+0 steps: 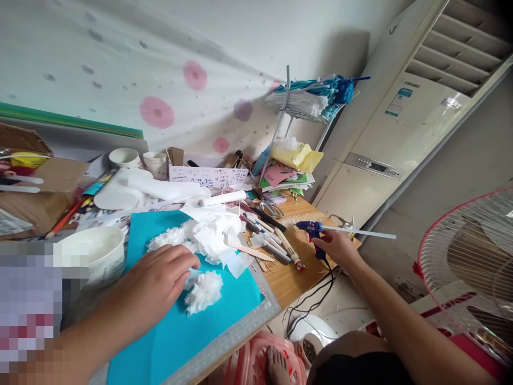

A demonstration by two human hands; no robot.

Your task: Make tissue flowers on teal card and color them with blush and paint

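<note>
Around the puff: the puff is lying on the blue sheet, inward of its right corner; tissue is lying heaped across the sheet's far edge.
In the way: between the puff and the gun, a flat stick and pens are lying crowded together.
Left hand: the left hand is being held over the sheet with curled fingers, close beside the puff; whether anything is being pinched cannot be told.
Right hand: the gun's handle is being gripped by the right hand near the table's right end; a glue stick is jutting from the gun.
Guns: one is being held.
Bowls: one bowl is standing beside the sheet's left edge.
Cups: two cups or stacks are showing toward the table's back edge.
Scissors: one pair of scissors is lying beyond the pens.
Table: bare wood is showing at the right end of the table; the sheet is being bordered by a grey mat along its front edge.
Room: a spotted cloth is hanging behind the back edge; a cooler and a fan are standing past the right end.
</note>
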